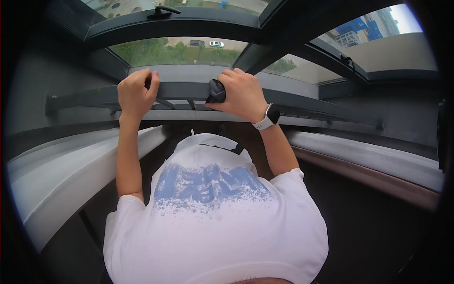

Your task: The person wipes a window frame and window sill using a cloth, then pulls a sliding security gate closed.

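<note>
My right hand (242,93), a watch on a pale strap at its wrist, is closed round a crumpled dark grey cloth (216,91). It is in front of the top bar of a grey metal railing (182,90). To the left, my left hand (135,94) is curled into a fist at the same railing. A small dark patch shows between its thumb and fingers, and I cannot make out whether it is a held thing. Whether either hand touches the bar is also unclear.
Dark-framed windows (179,51) rise behind the railing, with a black handle (163,12) on the upper left frame. White curtains (71,175) hang on the left, and more pale curtain (369,158) with a brown edge is on the right. Cars and greenery appear below outside.
</note>
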